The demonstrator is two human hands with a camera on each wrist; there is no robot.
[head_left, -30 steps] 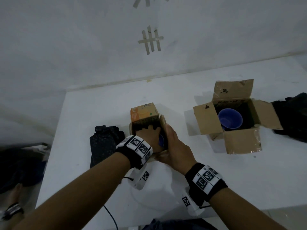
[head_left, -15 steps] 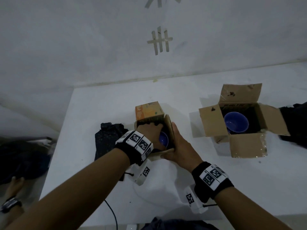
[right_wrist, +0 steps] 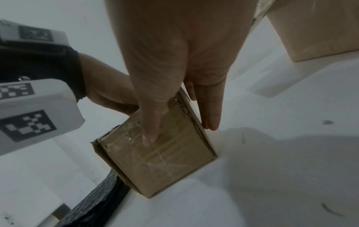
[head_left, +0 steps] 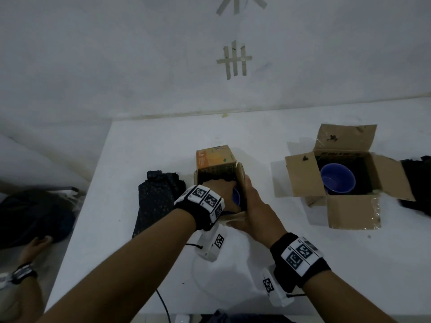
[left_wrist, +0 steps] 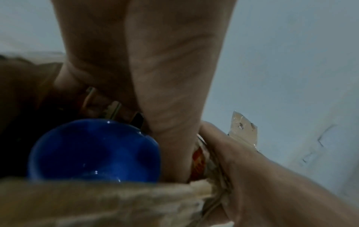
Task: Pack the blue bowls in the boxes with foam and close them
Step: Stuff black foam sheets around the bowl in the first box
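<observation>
A small cardboard box (head_left: 215, 163) stands at the table's middle. My left hand (head_left: 218, 188) reaches down into it, fingers curled at the far side of a blue bowl (left_wrist: 93, 150) and thumb between the bowl and the right wall. Only a sliver of this bowl (head_left: 236, 197) shows in the head view. My right hand (head_left: 253, 206) braces the box (right_wrist: 165, 161) from outside, straight fingers flat on its right wall, thumb on the near face. A second, larger box (head_left: 300, 178) stands open at the right, with another blue bowl (head_left: 337, 182) sitting in black foam.
A dark foam piece (head_left: 158, 199) lies on the table just left of the small box. More dark material (head_left: 417, 183) lies at the right edge. Another person's hand (head_left: 30, 250) shows beyond the table's left edge. The wall runs close behind.
My left hand has sunk a little deeper into the small box and covers the black foam that showed behind it. My right hand stays on the box's right side.
</observation>
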